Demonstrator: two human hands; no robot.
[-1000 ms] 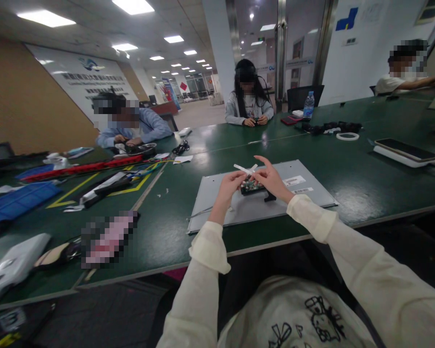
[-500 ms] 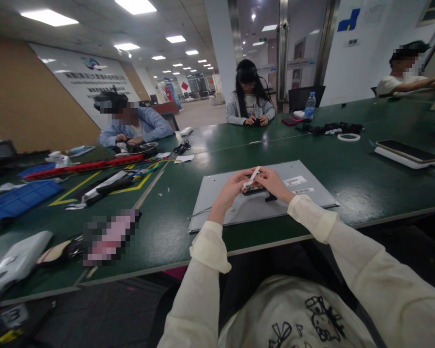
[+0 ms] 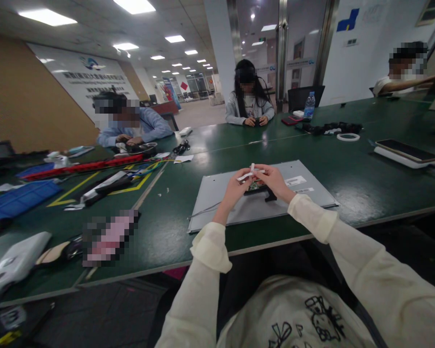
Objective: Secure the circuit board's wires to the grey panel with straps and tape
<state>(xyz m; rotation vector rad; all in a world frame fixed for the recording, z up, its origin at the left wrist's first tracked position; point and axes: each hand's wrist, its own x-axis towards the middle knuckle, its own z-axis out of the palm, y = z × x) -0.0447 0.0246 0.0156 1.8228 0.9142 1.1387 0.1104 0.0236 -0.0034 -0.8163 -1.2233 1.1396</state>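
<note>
My left hand and my right hand meet over a flat grey panel on the green table. Between their closed fingertips is a thin white strip, bent so that its ends point different ways, one of them upward. Whether it is paper or tape I cannot tell. Just beneath the fingers sits a small dark tray with a multicoloured surface, partly hidden by my hands. A black piece juts from its near right side onto the panel.
White labels are stuck on the panel's right part. A phone on a white box lies farther right, with a white ring behind. Blue trays and a white device are at left. Several people sit around the table.
The white strip went from one straight slanting piece to a bent, crossed shape between my fingertips. My left hand shifted slightly to the right.
</note>
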